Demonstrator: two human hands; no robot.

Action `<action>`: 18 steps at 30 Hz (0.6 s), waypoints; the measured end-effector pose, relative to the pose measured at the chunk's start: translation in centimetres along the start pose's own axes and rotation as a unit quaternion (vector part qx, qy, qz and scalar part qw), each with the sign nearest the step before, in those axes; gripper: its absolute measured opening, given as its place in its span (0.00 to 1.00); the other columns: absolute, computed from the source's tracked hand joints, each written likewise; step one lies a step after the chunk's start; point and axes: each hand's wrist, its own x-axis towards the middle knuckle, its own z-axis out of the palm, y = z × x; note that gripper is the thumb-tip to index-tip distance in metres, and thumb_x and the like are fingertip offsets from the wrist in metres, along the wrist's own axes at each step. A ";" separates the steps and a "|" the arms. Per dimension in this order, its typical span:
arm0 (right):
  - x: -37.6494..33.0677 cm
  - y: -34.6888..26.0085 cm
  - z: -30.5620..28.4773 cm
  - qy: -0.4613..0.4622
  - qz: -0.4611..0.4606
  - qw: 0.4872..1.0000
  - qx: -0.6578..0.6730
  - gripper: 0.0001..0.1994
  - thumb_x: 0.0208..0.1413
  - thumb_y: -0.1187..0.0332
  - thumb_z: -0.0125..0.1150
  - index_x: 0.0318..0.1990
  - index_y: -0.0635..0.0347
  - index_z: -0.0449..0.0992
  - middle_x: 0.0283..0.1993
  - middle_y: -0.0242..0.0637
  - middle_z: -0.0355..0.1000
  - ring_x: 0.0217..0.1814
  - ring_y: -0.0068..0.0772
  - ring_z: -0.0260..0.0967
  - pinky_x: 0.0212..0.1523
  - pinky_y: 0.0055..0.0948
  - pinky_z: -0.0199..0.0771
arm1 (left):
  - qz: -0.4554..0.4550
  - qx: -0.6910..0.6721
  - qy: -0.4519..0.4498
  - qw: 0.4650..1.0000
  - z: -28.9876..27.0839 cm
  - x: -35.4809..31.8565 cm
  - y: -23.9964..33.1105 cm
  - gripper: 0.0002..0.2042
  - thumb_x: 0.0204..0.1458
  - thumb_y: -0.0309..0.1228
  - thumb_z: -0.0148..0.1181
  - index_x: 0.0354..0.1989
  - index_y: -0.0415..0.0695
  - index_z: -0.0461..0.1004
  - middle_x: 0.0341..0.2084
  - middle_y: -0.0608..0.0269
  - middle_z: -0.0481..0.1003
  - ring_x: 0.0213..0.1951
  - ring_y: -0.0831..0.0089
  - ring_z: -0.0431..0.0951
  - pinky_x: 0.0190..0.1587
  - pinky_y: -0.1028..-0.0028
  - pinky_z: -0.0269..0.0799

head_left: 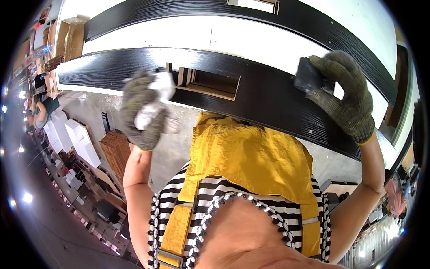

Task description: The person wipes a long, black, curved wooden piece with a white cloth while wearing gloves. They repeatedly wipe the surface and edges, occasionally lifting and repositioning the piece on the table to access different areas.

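Note:
A black wood-grain board [268, 96] with a rectangular cut-out [212, 84] lies across a white surface in front of me. My left hand [142, 110], in a dark grey-green knit glove, is blurred by motion at the board's near edge, left of the cut-out. Its fingers close on a crumpled white cloth [163, 87]. My right hand [347, 92], gloved alike, grips a dark block [309, 76] between thumb and fingers, over the right part of the board. Whether the block touches the board I cannot tell.
A second black board [179, 15] with a cut-out lies beyond, parallel to the first. A cardboard box [73, 38] stands at the far left. Brown wooden panels [115, 150] and white panels [83, 141] are on the floor to the left. Another person [41, 114] is farther left.

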 end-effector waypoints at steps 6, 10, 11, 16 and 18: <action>7.1 -1.1 4.5 0.063 -0.190 0.980 -0.012 0.24 0.44 0.60 0.76 0.50 0.50 0.79 0.49 0.36 0.75 0.52 0.37 0.74 0.54 0.34 0.77 | 0.009 0.095 -0.133 0.987 5.2 -1.3 0.0 0.18 0.37 0.32 0.74 0.41 0.48 0.81 0.43 0.59 0.80 0.52 0.58 0.77 0.62 0.58 0.64; 11.2 -2.5 6.3 0.038 -0.232 0.966 0.103 0.15 0.51 0.57 0.63 0.35 0.62 0.76 0.34 0.49 0.72 0.36 0.50 0.72 0.34 0.44 0.73 | 0.086 0.111 -0.161 0.977 5.8 0.3 0.2 0.17 0.41 0.31 0.72 0.43 0.48 0.81 0.43 0.60 0.80 0.52 0.58 0.76 0.62 0.58 0.64; 11.1 -2.4 6.0 0.035 -0.226 0.970 0.081 0.16 0.51 0.57 0.63 0.36 0.62 0.75 0.35 0.49 0.71 0.36 0.50 0.72 0.33 0.44 0.73 | 0.070 0.120 -0.175 0.975 5.5 0.3 0.5 0.18 0.41 0.32 0.72 0.44 0.49 0.81 0.44 0.61 0.80 0.53 0.58 0.76 0.62 0.57 0.64; 8.5 -1.5 4.7 0.055 -0.257 0.956 -0.131 0.18 0.49 0.57 0.68 0.44 0.56 0.76 0.42 0.43 0.73 0.44 0.44 0.73 0.42 0.39 0.75 | 0.033 0.148 -0.131 0.980 3.4 -1.0 -0.7 0.17 0.37 0.31 0.72 0.40 0.49 0.80 0.44 0.57 0.79 0.52 0.53 0.77 0.59 0.53 0.66; 5.1 -0.1 3.2 0.053 -0.188 0.980 -0.025 0.26 0.45 0.58 0.75 0.53 0.49 0.76 0.48 0.37 0.74 0.51 0.40 0.74 0.52 0.35 0.78 | 0.066 0.146 -0.123 0.979 3.1 0.1 -0.3 0.18 0.36 0.31 0.72 0.40 0.49 0.80 0.43 0.58 0.79 0.51 0.53 0.77 0.59 0.54 0.66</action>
